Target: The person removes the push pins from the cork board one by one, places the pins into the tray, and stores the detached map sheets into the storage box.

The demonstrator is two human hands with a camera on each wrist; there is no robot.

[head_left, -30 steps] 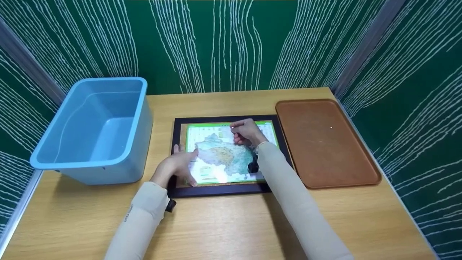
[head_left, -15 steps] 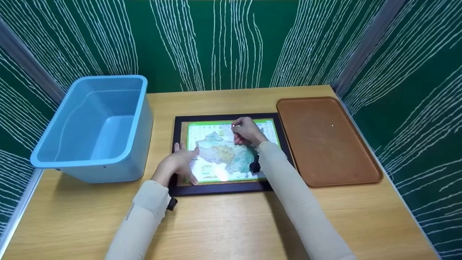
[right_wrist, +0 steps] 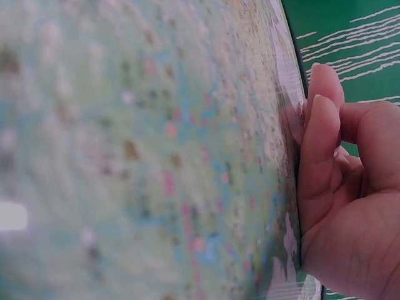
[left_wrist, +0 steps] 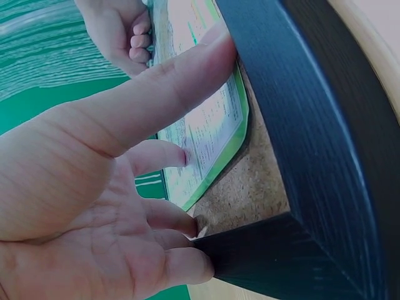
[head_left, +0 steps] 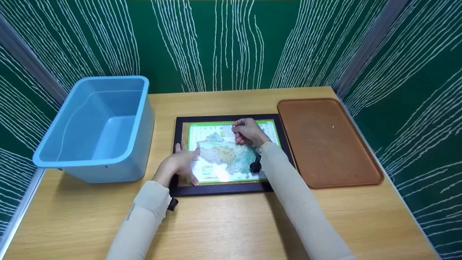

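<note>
Here, a dark wooden picture frame (head_left: 227,189) with a cork backing lies flat at the middle of the light wooden table (head_left: 231,224), and a glossy, green-bordered colour map sheet (head_left: 223,155) lies inside it. The left hand (head_left: 178,166) rests on the frame's near left corner, its grip loose and wide open: in the left wrist view the straight fingers (left_wrist: 162,94) lie across the map's edge and the dark moulding, holding nothing. The right hand (head_left: 247,131) sits over the map's far edge, towards the back of the table, with its fingers (right_wrist: 322,144) curled and their tips pressed against the sheet; whether that grip pinches the sheet or a small pin I cannot tell, though a tiny pale dot shows at the fingertips in the head view. A light blue rectangular plastic tub (head_left: 97,130) stands at the table's left edge, just beside the frame. A flat brown plastic tray (head_left: 325,144) lies along the right edge, close beside the frame's right side. Both forearms wear beige sleeves (head_left: 299,209).
</note>
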